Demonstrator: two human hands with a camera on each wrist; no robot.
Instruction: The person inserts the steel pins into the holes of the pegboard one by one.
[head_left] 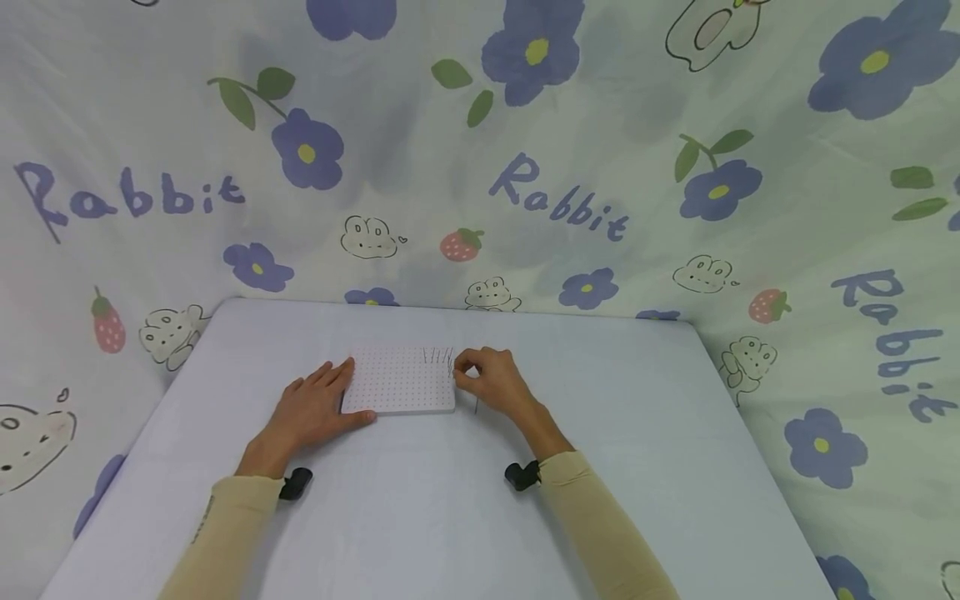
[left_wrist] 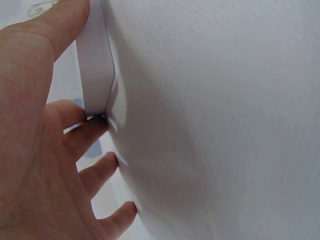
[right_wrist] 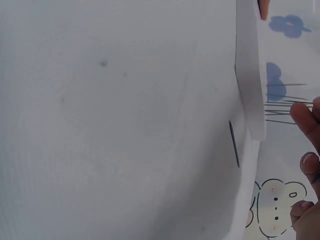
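A white board [head_left: 397, 387] dotted with rows of small holes lies flat on the table. Several thin dark pins [head_left: 431, 356] stand in holes at its far right corner. My left hand [head_left: 311, 408] steadies the board's near left corner, its fingers spread along the left side and its thumb at the front edge. At the right edge my right hand [head_left: 491, 379] pinches a thin pin between thumb and forefinger, beside the standing pins. The right wrist view shows a fingertip [right_wrist: 302, 112] against the pins' ends; the thumb is hidden there. One loose pin [right_wrist: 234, 144] lies on the table beside the board.
White cloth covers the table [head_left: 420, 517]. Behind it and at both sides hangs a curtain [head_left: 420, 167] printed with flowers and rabbits. A small black camera sits at each wrist, one at the left [head_left: 296, 483] and one at the right [head_left: 521, 475].
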